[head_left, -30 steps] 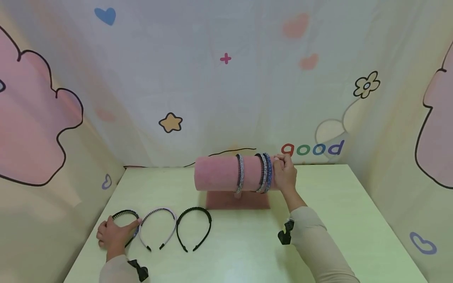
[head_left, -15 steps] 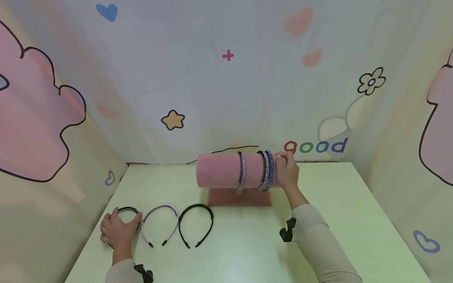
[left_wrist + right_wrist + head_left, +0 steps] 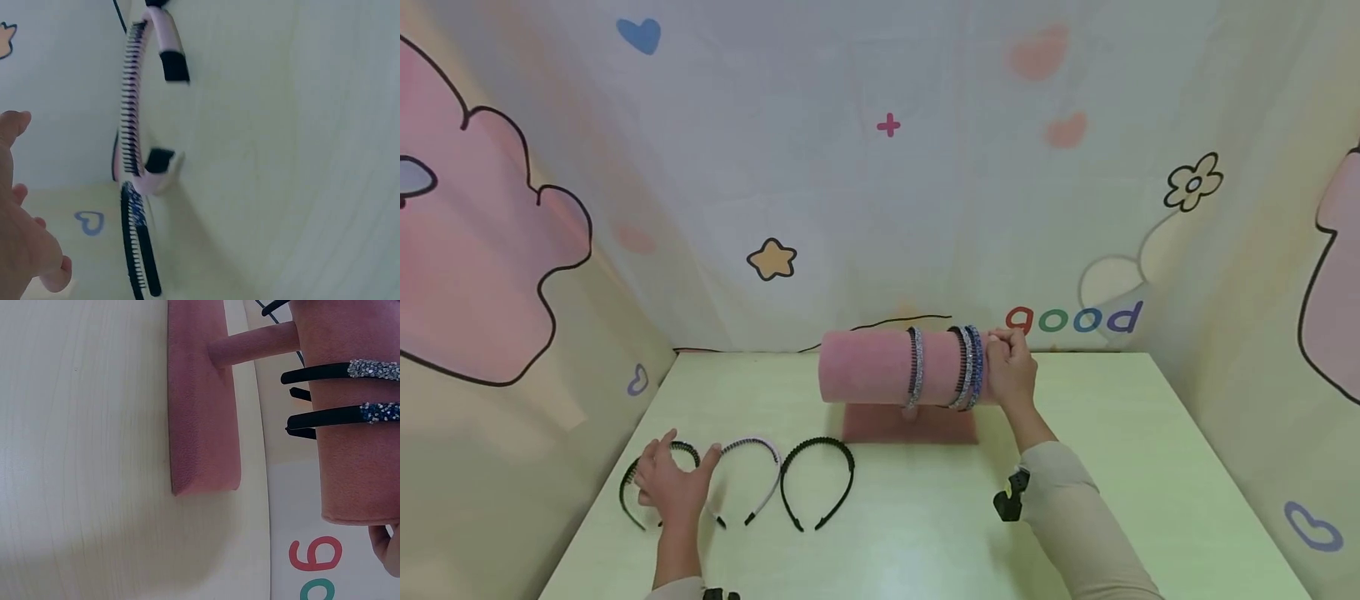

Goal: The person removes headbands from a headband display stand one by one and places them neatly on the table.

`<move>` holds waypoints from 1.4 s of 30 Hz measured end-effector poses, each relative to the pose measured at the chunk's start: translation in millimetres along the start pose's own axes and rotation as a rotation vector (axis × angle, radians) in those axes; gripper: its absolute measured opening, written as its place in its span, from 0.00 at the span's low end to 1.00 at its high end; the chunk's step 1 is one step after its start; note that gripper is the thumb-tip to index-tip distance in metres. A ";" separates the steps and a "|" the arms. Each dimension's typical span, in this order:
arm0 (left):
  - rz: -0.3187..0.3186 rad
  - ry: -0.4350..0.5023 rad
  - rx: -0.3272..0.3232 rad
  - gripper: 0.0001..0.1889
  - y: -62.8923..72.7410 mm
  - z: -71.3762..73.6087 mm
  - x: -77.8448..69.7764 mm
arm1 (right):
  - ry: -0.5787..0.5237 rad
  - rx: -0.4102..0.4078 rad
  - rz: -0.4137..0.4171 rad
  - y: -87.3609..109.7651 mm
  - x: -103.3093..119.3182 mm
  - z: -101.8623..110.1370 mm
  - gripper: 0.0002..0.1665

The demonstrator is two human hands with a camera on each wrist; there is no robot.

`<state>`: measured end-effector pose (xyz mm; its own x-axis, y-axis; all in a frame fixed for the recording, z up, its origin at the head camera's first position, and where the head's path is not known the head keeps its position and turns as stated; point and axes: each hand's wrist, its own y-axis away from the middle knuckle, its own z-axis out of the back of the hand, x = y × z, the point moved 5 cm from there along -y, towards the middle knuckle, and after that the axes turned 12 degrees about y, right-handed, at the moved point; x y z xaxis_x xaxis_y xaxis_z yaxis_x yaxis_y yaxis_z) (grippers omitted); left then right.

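My left hand (image 3: 677, 483) hovers with spread fingers over a black toothed headband (image 3: 626, 496), covering part of it and of the lilac headband (image 3: 775, 467) beside it. Blue glitter shows on the black one (image 3: 149, 259) in the left wrist view, where the hand looks apart from both and holds nothing. With curled fingers, my right hand (image 3: 1013, 371) grips the right end of a pink plush headband stand (image 3: 865, 367). Round its roll sit a silver glitter headband (image 3: 917, 367) near the middle, then another silver one (image 3: 967, 367) and a blue one (image 3: 977, 368) close to that hand.
A plain black headband (image 3: 852, 483) lies right of the lilac one, in front of the stand's flat base (image 3: 910, 425). The pale table (image 3: 1112, 467) is walled in by a printed curtain (image 3: 850, 167) at the back and sides.
My left hand has come off the leftmost headband and shifted right, its fingers spreading, so more of that headband shows. My right hand keeps its grip on the stand; the headbands stay put.
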<state>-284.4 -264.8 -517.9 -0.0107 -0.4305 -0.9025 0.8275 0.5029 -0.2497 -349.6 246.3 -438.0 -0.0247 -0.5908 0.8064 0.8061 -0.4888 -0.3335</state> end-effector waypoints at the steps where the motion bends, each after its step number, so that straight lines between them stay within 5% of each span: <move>1: -0.009 0.011 -0.001 0.39 2.6 -1.4 -2.9 | -0.002 0.000 -0.003 0.5 -0.5 0.5 0.14; 10: -0.066 0.113 -0.001 0.35 16.3 -7.3 -29.1 | -0.015 0.012 0.013 2.3 0.4 1.4 0.16; 20: -0.148 0.235 0.004 0.33 46.4 -33.2 -58.2 | -0.022 0.019 0.030 -0.9 2.3 1.2 0.15; 36: -0.234 0.410 0.195 0.33 70.4 -70.8 -114.4 | -0.023 0.028 0.028 0.6 3.6 -3.9 0.15; 42: -0.312 0.414 0.293 0.33 75.8 -92.3 -134.7 | -0.026 0.013 0.021 2.9 4.3 -0.2 0.15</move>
<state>-272.1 -99.4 -447.6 -0.4475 -0.1671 -0.8785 0.8699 0.1467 -0.4710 -347.4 242.2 -435.5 0.0080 -0.5841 0.8117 0.8139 -0.4678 -0.3446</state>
